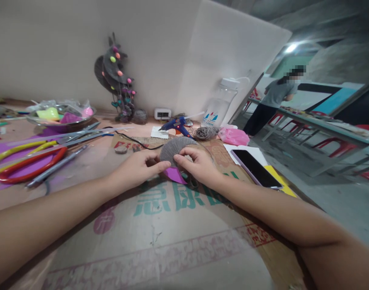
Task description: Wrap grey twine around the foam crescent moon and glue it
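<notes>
Hands (199, 164) both grip a rounded grey yarn-wrapped piece (172, 149), purple slip (176, 175) at its near edge

Left hand (143, 168) and right hand (204, 163) are both totally bare, and so are the wrists (124, 176), just plain arm all the way up as far as I can see. Left forearm (72, 205) is smooth and slim, tapering toward the hand. Right forearm (263, 209) is the same deal, widening to an elbow (323, 243) with a dark little crease in it. Both thumbs (161, 166) look kinda rounded at the tip; the other fingers (188, 151) are partly hidden, tbh.
</notes>
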Available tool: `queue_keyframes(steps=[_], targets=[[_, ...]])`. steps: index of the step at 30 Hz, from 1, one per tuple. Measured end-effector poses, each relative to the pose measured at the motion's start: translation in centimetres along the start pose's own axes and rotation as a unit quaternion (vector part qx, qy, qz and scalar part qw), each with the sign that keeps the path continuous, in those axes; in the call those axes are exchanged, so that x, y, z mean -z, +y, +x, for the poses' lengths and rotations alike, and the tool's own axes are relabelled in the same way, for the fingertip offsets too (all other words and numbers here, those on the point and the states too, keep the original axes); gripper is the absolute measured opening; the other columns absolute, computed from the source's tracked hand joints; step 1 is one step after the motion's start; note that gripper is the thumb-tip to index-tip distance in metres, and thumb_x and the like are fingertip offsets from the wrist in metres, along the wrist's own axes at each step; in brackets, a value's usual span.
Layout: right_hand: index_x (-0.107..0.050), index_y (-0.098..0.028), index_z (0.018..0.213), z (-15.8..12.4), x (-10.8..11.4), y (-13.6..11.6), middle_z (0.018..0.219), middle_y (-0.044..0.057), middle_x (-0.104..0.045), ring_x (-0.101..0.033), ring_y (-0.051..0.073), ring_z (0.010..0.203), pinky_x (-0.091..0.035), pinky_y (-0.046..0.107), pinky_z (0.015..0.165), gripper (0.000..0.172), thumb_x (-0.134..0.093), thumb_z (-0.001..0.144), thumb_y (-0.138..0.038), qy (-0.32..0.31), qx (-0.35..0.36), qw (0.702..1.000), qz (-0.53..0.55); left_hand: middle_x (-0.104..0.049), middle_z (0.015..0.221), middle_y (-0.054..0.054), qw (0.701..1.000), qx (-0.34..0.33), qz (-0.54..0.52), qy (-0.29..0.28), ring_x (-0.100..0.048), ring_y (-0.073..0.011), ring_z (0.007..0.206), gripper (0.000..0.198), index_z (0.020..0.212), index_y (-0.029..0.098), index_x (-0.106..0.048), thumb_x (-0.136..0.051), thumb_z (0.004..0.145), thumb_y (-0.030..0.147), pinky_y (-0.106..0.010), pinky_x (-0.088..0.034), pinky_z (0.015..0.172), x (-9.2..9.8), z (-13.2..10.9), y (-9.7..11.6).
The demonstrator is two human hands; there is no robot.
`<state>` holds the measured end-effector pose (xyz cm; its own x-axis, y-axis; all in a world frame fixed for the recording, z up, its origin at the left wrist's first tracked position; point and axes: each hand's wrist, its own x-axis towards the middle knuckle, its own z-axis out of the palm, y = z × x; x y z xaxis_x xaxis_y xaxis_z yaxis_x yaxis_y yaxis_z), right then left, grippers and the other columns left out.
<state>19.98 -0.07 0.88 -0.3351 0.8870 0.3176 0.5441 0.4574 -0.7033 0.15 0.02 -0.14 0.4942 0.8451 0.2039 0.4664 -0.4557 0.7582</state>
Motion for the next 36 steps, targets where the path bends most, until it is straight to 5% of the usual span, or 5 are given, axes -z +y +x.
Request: queue_keyframes(steps=[9,16,25,31,36], targets=[[-0.056,-0.016,0.067,0.02,-0.01,0.11,0.063,-0.001,-0.054,-0.048,0.010,0.060,-0.038,0.024,0.061,0.028,-0.052,0.082,-0.040,-0.013,-0.002,1.000,0.007,-0.062,0.072,0.001,1.000,-0.012,-0.020,-0.005,-0.055,-0.0147,0.068,0.025,0.074,0.018,-0.063,-0.049,0.082,0.037,-0.022,-0.040,0.059,-0.01,-0.07,0.13],[-0.059,-0.016,0.077,0.17,-0.14,0.36,0.074,-0.001,-0.058,-0.050,0.011,0.070,-0.039,0.024,0.068,0.015,-0.055,0.080,-0.031,-0.037,0.014,0.998,0.040,-0.068,0.081,-0.002,0.999,0.009,-0.022,0.035,-0.058,-0.0175,0.072,0.034,0.085,0.017,-0.067,-0.049,0.082,0.046,-0.024,-0.042,0.063,0.12,0.03,-0.32],[-0.059,-0.016,0.078,0.16,-0.13,0.57,0.065,-0.002,-0.052,-0.044,0.009,0.058,-0.037,0.022,0.058,0.019,-0.052,0.082,-0.034,-0.018,-0.020,0.999,0.046,-0.069,0.085,-0.003,0.993,0.029,-0.110,0.012,-0.062,-0.0185,0.074,0.030,0.090,0.017,-0.064,-0.059,0.076,0.044,-0.026,-0.047,0.066,-0.15,0.07,-0.22],[-0.059,-0.016,0.076,0.07,-0.18,0.49,0.064,-0.003,-0.051,-0.043,0.009,0.057,-0.035,0.022,0.057,0.020,-0.053,0.082,-0.034,-0.022,-0.013,0.999,0.043,-0.059,0.073,0.000,0.991,0.006,-0.118,0.057,-0.054,-0.0135,0.066,0.028,0.084,0.018,-0.061,-0.048,0.085,0.042,-0.023,-0.042,0.060,0.01,0.00,0.21],[-0.057,-0.016,0.072,0.03,-0.21,0.43,0.060,-0.003,-0.048,-0.042,0.008,0.054,-0.035,0.022,0.054,0.031,-0.045,0.087,-0.040,-0.044,-0.011,0.995,0.087,-0.045,0.062,0.004,0.981,0.048,-0.175,0.063,-0.042,-0.0089,0.053,0.028,0.072,0.017,-0.054,-0.049,0.084,0.041,-0.019,-0.034,0.048,-0.04,0.11,0.08]])
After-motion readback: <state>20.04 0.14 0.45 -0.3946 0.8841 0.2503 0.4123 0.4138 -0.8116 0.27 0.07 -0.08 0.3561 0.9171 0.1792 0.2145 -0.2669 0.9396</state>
